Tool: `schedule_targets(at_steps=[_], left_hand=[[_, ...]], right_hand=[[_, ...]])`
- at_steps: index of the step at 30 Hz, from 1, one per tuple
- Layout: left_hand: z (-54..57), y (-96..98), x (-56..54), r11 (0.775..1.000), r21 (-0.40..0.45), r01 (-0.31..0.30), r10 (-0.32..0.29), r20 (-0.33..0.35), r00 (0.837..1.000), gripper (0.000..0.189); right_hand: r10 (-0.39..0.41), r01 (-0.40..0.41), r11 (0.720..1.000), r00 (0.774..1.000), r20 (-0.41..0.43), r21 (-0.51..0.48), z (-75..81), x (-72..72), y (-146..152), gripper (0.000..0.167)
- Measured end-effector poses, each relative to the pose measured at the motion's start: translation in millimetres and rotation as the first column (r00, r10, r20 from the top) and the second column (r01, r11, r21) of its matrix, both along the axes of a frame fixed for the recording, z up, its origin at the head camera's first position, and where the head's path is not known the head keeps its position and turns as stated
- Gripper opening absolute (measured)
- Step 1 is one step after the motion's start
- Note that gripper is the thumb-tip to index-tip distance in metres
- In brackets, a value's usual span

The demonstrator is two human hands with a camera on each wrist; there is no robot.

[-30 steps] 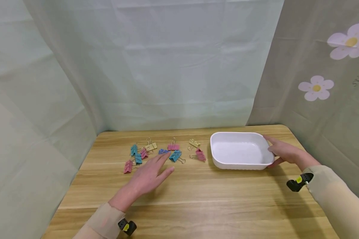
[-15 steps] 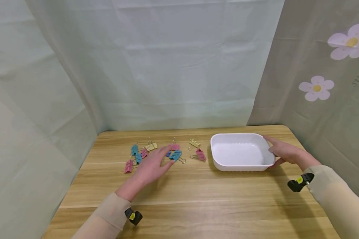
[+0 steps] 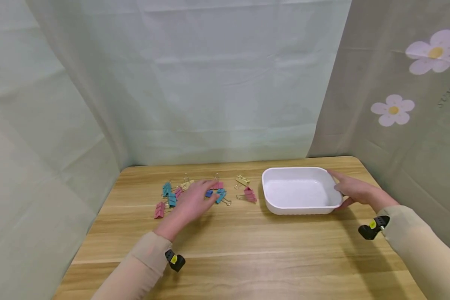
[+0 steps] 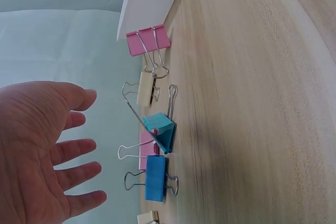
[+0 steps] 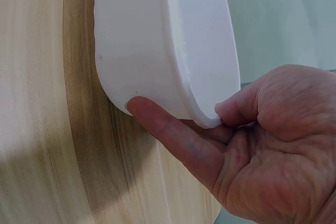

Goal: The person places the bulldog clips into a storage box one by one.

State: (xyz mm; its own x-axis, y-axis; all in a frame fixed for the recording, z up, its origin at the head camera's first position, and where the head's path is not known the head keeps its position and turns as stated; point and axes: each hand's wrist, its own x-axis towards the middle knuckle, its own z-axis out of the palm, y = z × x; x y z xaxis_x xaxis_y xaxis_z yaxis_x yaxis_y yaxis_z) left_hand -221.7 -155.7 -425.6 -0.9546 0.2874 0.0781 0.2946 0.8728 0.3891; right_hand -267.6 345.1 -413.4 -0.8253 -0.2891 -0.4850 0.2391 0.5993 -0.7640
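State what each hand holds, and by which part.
The right hand grips the white tray by its right-end rim; the left hand holds nothing.

Pretty plain getup: beige left sleeve [image 3: 131,271], matching right sleeve [image 3: 420,241]; left hand [image 3: 193,202] and right hand [image 3: 354,190] are both bare; there's a chunky little black camera [image 3: 178,263] at each cuff [image 3: 153,250], yellow patch [image 3: 174,259] on each one too.

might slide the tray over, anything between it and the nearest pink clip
The head view shows only bare tabletop between the tray and pink clip.
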Motion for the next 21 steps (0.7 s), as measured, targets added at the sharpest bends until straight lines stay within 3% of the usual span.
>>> schedule_targets(at_steps=[8, 15, 21], left_hand=[[-2.0, 2.2, -7.6, 0.999, -0.042, 0.003, -0.003, -0.010, 1.000, 0.047], [-7.6, 6.6, -12.7, 1.000, -0.017, 0.012, -0.012, 0.008, 1.000, 0.041], [-12.7, 10.0, -15.2, 0.998, -0.066, -0.006, 0.005, -0.021, 1.000, 0.041]], right_hand=[[-0.005, 0.005, 1.000, 1.000, -0.001, 0.003, 0.3, 0.0, -1, 0.082], [-0.010, 0.010, 1.000, 1.000, 0.010, -0.012, 0.6, 0.0, -1, 0.082], [-0.004, 0.004, 1.000, 1.000, 0.003, -0.027, 0.6, 0.6, 0, 0.080]])
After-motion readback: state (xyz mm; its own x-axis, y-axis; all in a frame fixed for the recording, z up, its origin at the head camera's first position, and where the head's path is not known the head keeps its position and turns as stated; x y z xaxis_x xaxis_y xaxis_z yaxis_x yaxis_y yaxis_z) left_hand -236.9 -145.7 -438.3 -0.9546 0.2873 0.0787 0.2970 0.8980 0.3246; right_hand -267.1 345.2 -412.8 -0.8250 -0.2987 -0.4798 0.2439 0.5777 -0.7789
